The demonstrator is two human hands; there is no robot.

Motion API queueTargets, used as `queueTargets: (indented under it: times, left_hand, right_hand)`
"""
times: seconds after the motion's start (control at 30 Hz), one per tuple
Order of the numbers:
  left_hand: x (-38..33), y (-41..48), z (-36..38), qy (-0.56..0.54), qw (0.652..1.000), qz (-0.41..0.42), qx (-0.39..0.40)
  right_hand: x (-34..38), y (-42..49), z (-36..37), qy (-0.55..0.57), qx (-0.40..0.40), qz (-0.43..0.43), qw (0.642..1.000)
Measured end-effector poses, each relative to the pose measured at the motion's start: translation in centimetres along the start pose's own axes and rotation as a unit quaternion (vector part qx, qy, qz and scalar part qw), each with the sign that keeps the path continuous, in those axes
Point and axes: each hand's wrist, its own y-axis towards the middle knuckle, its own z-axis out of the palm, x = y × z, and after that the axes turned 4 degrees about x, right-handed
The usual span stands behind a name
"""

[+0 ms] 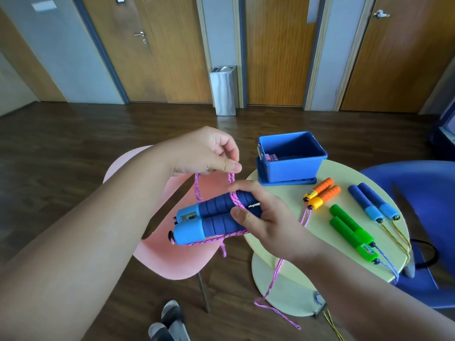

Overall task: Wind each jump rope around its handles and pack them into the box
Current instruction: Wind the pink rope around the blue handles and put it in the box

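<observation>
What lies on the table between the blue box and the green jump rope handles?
In the head view, the pair of orange handles lies between the blue box and the green handles.

Two bare forearms, skin showing to the frame edge: left arm looms large in the wide-angle view, right arm looks slimmer. Left hand and right hand bare, nails short. Grey-and-white slide sandals at bottom edge; can't tell if worn.

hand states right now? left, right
Left hand: pinching the pink rope.
Right hand: gripping the paired blue handles.
</observation>
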Motion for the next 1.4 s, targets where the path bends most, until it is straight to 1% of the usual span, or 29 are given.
queueTargets:
  times: [0.07,0.17,0.23,0.3,0.4,0.5,0.57,0.63,0.7,0.8,0.83,0.87,0.9,0.93,0.97,1.0,1.03,1.07,1.1,1.13,1.2,1.23,1.33,1.4]
  left_hand:
    - [-1.0,0.4,0.2,0.016,1.0,0.009,0.004]
    - [-2.1,1.1,0.3,0.069,0.997,0.017,0.005]
    - [-2.3,1.4,0.4,0.082,0.996,0.026,0.0]
    - [-2.1,1.7,0.3,0.071,0.997,0.032,-0.013]
    - [-1.7,2.1,-0.1,0.021,0.999,0.031,-0.003]
    - [-0.9,2.3,-1.1,-0.019,0.998,0.029,0.05]
    - [-0.1,2.5,-1.7,-0.069,0.994,0.027,0.082]
    - [1.5,3.0,-1.9,-0.133,0.987,0.024,0.082]
    - [2.8,3.1,-1.7,-0.199,0.976,0.043,0.076]
    - [4.3,3.4,0.2,-0.224,0.97,0.058,0.075]
    - [5.8,3.4,1.0,-0.232,0.97,0.066,0.039]
    - [9.4,5.1,0.1,-0.247,0.965,0.051,-0.073]
    - [12.2,6.9,1.5,-0.275,0.95,0.088,-0.123]
    - [14.3,7.1,2.8,-0.396,0.888,0.181,-0.151]
    - [15.3,6.7,4.6,-0.279,0.932,0.051,-0.224]
    - [13.9,4.6,7.3,-0.263,0.952,-0.036,-0.15]
    - [10.9,3.2,9.6,-0.162,0.98,-0.048,-0.104]
    - [7.8,2.2,12.6,-0.178,0.983,0.005,-0.052]
    - [7.3,1.4,14.1,-0.201,0.979,0.023,-0.004]
    - [5.9,1.2,15.3,-0.229,0.973,0.041,-0.012]
    - [5.2,-0.2,15.5,-0.23,0.971,0.056,-0.032]
    - [4.7,-0.7,15.0,-0.22,0.973,0.051,-0.044]
    - [3.0,-2.2,12.8,-0.205,0.974,0.077,-0.062]
    - [1.8,-2.7,10.9,-0.204,0.971,0.085,-0.091]
  right_hand:
    - [0.1,0.1,-0.3,-0.004,0.016,0.014,1.0]
    - [0.1,0.3,-0.6,-0.016,0.031,0.035,0.999]
    - [0.2,0.4,-1.0,-0.021,0.024,0.037,0.999]
    - [0.4,0.3,-1.3,-0.002,0.007,0.04,0.999]
    - [0.7,-0.1,-1.9,0.031,-0.018,0.04,0.999]
    - [0.9,-0.8,-2.2,0.055,-0.04,0.044,0.997]
    - [1.0,-1.0,-2.3,0.08,-0.057,0.05,0.994]
    - [1.4,-1.0,-2.5,0.101,-0.076,0.053,0.991]
    - [2.0,-1.1,-2.8,0.108,-0.085,0.046,0.989]
    - [3.2,-0.6,-2.9,0.102,-0.091,0.024,0.99]
    - [3.6,-0.3,-2.9,0.1,-0.093,0.017,0.991]
    - [4.0,0.2,-2.9,0.096,-0.096,0.011,0.991]
    - [4.2,0.7,-3.0,0.093,-0.101,0.009,0.99]
    - [4.3,1.3,-3.1,0.092,-0.11,0.013,0.99]
    - [4.3,1.9,-3.4,0.091,-0.121,0.018,0.988]
    - [4.0,2.4,-3.7,0.085,-0.133,0.023,0.987]
    - [3.7,2.9,-4.1,0.071,-0.147,0.026,0.986]
    - [3.2,3.4,-4.5,0.05,-0.16,0.028,0.985]
    - [2.6,3.7,-4.8,0.028,-0.169,0.03,0.985]
    - [2.1,4.0,-5.0,0.008,-0.173,0.034,0.984]
    - [0.8,4.1,-5.4,-0.031,-0.178,0.05,0.982]
    - [0.1,4.0,-5.5,-0.05,-0.177,0.058,0.981]
    - [-1.8,3.4,-5.5,-0.049,-0.159,0.078,0.983]
    - [-2.7,2.8,-5.1,-0.055,-0.152,0.079,0.984]
